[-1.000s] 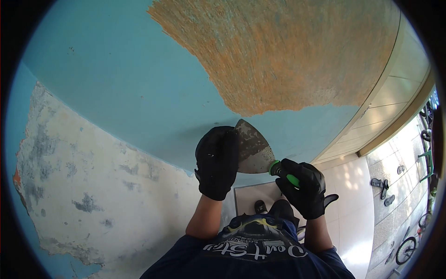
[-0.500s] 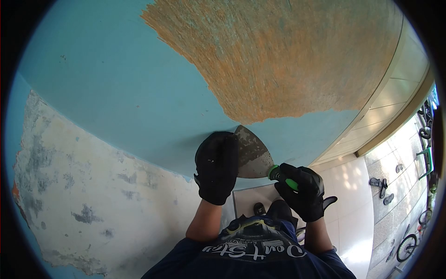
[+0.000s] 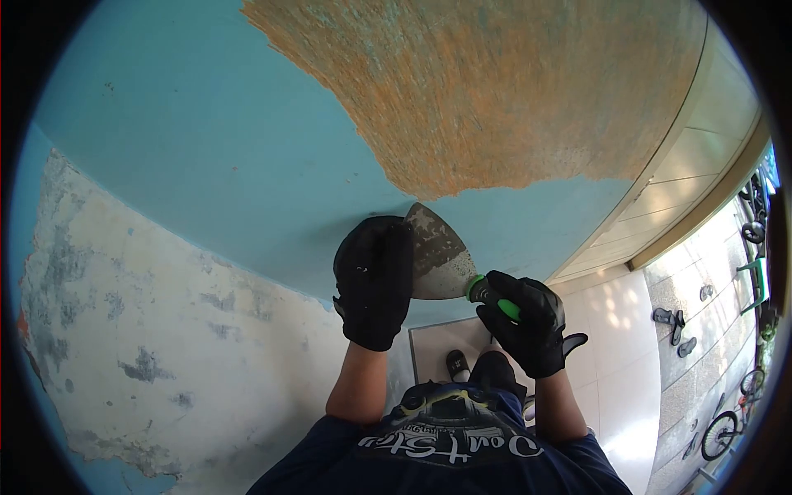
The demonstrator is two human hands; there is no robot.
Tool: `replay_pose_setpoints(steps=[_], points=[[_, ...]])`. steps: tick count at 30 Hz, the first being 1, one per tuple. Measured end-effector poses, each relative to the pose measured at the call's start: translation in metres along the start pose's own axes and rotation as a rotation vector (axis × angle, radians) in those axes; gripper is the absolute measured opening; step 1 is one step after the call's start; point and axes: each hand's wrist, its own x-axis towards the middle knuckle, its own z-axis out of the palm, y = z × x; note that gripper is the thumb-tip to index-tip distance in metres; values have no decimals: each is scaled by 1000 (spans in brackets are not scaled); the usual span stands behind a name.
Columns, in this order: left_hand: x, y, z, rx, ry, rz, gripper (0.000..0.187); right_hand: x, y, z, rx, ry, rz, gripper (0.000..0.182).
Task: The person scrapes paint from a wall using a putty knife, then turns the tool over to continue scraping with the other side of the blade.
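A paint scraper [image 3: 439,257] with a broad, stained metal blade and a green-and-black handle is held up against the blue painted wall [image 3: 206,140]. The black-gloved right hand, my right hand [image 3: 530,320], is wrapped around its handle. In a black glove too, my left hand [image 3: 373,282] is closed at the left edge of the blade; its fingertips are partly hidden. The blade's upper corner meets the wall just below a large bare orange-brown patch [image 3: 511,99] with a ragged paint border.
To the left, a white wall face [image 3: 190,330] shows grey blotches and peeled edges. A cream panelled surface [image 3: 668,198] runs along the right. Below are floor tiles [image 3: 606,355], with slippers [image 3: 678,327], a green stool [image 3: 759,285] and a bicycle [image 3: 720,435] farther right.
Both hands and the scraper appear slightly higher and farther left in view. The wall patch has shifted the same way, so the view itself has moved a little. The grip looks unchanged.
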Motion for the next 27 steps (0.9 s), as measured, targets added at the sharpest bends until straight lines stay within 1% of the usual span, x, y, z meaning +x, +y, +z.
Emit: replay_pose_setpoints(steps=[3,5,6,9,11,12,14,16,20,22,23,24,25,26,27], points=[[-3,1,-1,9,3,16,8,-2,0,1,6,-13,44,43],[-2,0,0,14,3,16,8,-2,4,0,-9,-34,45,50],[-2,-1,-1,11,-10,21,7,-1,4,-1,-7,-39,42,50],[-4,3,0,-5,-24,11,7,3,3,-3,-5,-43,27,50],[-5,2,0,-19,-27,-5,7,3,4,-4,-23,-66,82,48],[-5,-3,-1,4,-27,9,6,4,4,-5,-19,-68,81,48],[-5,-7,-1,29,-27,26,6,6,5,-5,-1,-42,29,42],[-4,-9,2,31,8,81,7,7,4,-8,-10,-57,34,43],[-4,-11,4,-64,46,33,7,7,5,-6,-13,-54,22,43],[-1,-14,3,86,26,198,9,9,9,-1,-8,-40,18,43],[2,-13,4,87,31,199,9,11,11,0,-8,-21,9,43],[4,-9,8,17,70,151,10,18,10,1,-8,-24,5,43],[6,-3,10,-51,108,101,10,27,7,2,-46,9,-38,42],[14,9,11,-48,109,94,10,33,2,2,-81,40,-74,42],[25,26,10,-107,124,167,10,37,-7,1,-78,27,-61,42]])
